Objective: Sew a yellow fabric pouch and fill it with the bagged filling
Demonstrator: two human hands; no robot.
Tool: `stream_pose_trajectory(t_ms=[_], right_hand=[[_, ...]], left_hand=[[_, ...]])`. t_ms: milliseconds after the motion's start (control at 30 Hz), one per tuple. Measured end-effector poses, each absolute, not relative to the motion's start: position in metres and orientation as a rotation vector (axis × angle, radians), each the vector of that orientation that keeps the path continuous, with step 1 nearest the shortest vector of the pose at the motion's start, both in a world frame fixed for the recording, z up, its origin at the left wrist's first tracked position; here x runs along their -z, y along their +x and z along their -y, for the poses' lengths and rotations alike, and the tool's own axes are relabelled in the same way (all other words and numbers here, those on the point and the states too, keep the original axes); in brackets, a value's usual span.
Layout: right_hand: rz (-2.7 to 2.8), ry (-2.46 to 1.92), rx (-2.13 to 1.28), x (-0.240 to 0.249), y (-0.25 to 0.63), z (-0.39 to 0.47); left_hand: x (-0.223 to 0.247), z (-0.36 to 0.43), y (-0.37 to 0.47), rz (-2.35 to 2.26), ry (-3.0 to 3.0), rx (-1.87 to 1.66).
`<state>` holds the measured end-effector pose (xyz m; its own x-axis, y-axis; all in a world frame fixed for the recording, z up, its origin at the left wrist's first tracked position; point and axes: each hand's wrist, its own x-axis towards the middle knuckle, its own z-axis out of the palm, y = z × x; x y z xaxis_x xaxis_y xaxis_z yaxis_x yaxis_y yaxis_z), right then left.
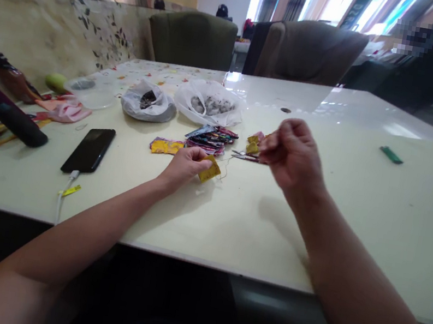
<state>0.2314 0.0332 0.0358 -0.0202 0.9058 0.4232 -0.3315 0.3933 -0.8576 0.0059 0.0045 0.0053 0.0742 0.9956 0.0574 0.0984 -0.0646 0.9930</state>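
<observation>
From my end, head cam has both bare hands over the pale table [375,227]. My left hand [185,168] is closed, pinching a small yellow patch [210,171] btwn thumb & fingers, just above the tabletop near the front edge. Thin thread [224,170] loops by the patch's right side. My right hand [295,153] is up off the table, well apart from the left, fingertips pinched together; can't tell if there's anything in them.

Just beyond the left hand I've got a pile of folded cloth [212,138], w/ a yellow-&-purple cloth piece [166,146] at its left. To the pile's right: small yellow scraps [252,147] & a metal tool [244,156], partly hidden behind the right hand. Farther back: a white bag w/ dark stuff [136,110] & a bag w/ grayish lumps [230,115], side by side; clear bowl [102,99] left of them.

L side: black phone [89,150], white cable [59,207] plugged in, pink cloth [68,108], green fruit [55,82] by the wall. Far R: small green item [391,154]. Two chairs [191,36] stand past the far edge.
</observation>
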Motion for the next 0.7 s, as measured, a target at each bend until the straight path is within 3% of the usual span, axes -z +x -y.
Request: stream_pose_trajectory(t_ms=[267, 433, 567, 700], right_hand=[[0.862, -0.703, -0.676, -0.04, 0.331, -0.071], [0.753, -0.754, -0.62, -0.021, 0.389, -0.086], [0.778, -0.639, -0.196, -0.011, 0.445, -0.094], [0.784, -0.918, -0.166, -0.014, 0.428, -0.09]], left_hand=[[-0.008, -0.01, 0.0, -1.168, 1.325, -1.192], [-0.006, -0.018, -0.011, -1.225, 1.33, -1.238], [-0.006, -0.026, -0.02, -1.311, 1.341, -1.316], [-0.009, -0.027, -0.022, -1.381, 1.396, -1.359]])
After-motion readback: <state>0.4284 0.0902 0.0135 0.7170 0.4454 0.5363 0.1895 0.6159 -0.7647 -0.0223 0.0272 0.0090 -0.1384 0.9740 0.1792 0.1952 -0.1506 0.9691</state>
